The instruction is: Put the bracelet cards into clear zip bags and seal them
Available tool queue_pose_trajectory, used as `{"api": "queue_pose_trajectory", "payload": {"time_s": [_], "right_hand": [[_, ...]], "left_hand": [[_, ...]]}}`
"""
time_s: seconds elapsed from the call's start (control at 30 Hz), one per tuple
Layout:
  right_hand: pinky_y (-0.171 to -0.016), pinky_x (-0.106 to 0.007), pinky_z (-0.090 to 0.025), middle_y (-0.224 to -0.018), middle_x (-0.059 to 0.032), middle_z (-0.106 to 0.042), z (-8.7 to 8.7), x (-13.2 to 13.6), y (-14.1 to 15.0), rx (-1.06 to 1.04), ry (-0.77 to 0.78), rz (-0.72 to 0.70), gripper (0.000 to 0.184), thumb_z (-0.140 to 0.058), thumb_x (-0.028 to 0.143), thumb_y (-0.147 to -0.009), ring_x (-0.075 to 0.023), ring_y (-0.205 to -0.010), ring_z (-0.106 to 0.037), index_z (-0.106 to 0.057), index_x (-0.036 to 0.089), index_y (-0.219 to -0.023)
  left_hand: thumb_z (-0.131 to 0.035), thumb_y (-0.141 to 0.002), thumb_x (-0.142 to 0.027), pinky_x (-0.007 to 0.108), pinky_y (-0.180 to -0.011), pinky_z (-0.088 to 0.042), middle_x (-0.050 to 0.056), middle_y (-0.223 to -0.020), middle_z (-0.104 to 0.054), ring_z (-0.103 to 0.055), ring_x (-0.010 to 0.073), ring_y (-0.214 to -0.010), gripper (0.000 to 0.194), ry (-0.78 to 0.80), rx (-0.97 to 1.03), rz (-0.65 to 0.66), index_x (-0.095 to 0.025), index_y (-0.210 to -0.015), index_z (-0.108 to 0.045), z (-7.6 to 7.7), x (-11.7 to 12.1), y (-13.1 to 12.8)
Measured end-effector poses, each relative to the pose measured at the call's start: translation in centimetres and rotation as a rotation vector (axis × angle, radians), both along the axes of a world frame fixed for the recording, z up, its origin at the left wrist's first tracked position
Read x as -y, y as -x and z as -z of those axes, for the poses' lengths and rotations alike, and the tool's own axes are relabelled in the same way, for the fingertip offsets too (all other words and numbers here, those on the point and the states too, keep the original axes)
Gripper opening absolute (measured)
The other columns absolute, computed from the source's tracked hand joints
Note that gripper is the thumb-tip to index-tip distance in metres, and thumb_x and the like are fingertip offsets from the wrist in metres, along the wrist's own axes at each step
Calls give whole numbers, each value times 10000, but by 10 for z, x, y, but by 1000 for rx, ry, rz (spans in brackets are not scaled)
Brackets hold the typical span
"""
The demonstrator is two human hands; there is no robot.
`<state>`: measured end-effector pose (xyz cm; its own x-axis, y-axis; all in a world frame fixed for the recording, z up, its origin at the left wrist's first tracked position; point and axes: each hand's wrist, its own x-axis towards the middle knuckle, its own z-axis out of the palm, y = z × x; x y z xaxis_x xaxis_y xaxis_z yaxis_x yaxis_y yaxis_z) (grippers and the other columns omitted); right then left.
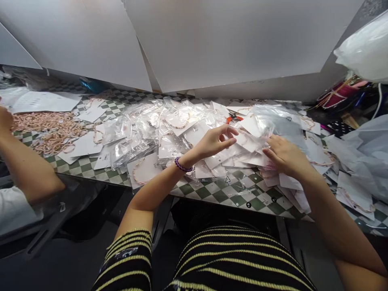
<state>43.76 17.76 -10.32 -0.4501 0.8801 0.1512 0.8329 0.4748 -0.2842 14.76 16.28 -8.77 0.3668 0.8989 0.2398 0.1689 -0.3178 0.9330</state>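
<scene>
My left hand (pixel 218 142) hovers over the pile, fingers loosely bent and thumb apart, with nothing visible between them. A purple beaded bracelet circles that wrist. To its right, my right hand (pixel 283 154) has its fingertips closed on the edge of a clear plastic bag (pixel 264 134); blur and glare partly hide the grip. Beneath and between both hands lie white cards in clear sleeves (pixel 242 141). More bagged cards carrying bracelets (pixel 180 121) are heaped to the left. Beyond my right hand rests a stack of clear bags (pixel 280 123).
Orange-handled pliers (pixel 234 118) lie behind my left hand. Loose pinkish-gold chains (pixel 57 129) are piled at left, near a co-worker's arm (pixel 27 161). White panels (pixel 236 44) stand along the back of the checkered table (pixel 209 192). Plastic sheeting (pixel 370 141) bulges at right.
</scene>
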Motion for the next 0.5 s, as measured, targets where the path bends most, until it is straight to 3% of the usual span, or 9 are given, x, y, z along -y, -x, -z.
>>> {"api": "queue_pose_trajectory", "payload": {"time_s": [0.07,0.13,0.27,0.37,0.43,0.5], "right_hand": [[-1130,-613,-355,-1520,-107,-440,4,-5,-19,69,48,60,709,-284,681,-929,-370,-1408,-414,-537,221,-1406],[-1099,-612,-388,-1508,-112,-455,5,-5,-35,103,37,133,683,-368,677,-904,-380,-1380,-446,-550,237,-1393],[-1044,-624,-409,-1285,-142,-640,-16,-2,-48,86,-33,215,537,-456,634,-873,-410,-1239,-550,-702,222,-1112],[-1124,-532,-350,-1215,-156,-665,-45,-22,-26,-17,-132,221,438,-443,497,-912,-348,-1248,-543,-709,171,-1033],[-1120,-437,-357,-1231,-144,-659,-62,-54,5,-98,-140,206,389,-453,409,-935,-279,-1220,-564,-697,151,-1093],[-1069,-383,-388,-1184,-116,-681,-71,-98,42,-152,-52,180,343,-505,377,-929,-241,-1174,-592,-701,133,-1070]], "left_hand": [[-654,-865,-385,204,-541,-430,67,-898,-640,-541,69,-609,311,-16,-11,-13,-134,-1047,-629,3,-5,-3],[-617,-879,-364,212,-529,-405,68,-890,-640,-520,68,-588,302,-32,-15,-27,-130,-1070,-620,5,-4,-4],[-515,-902,-293,226,-559,-414,81,-958,-659,-552,91,-645,268,-51,-38,-38,-137,-1098,-611,6,5,1],[-493,-872,-235,242,-670,-477,77,-1042,-653,-603,121,-788,246,-71,7,-53,-158,-1066,-623,5,11,5],[-493,-839,-205,273,-790,-503,76,-1092,-637,-608,153,-934,246,-142,39,-77,-170,-1040,-629,4,11,7],[-501,-821,-197,327,-926,-489,79,-1124,-614,-574,187,-1078,209,-205,27,-123,-175,-973,-642,4,10,9]]}}
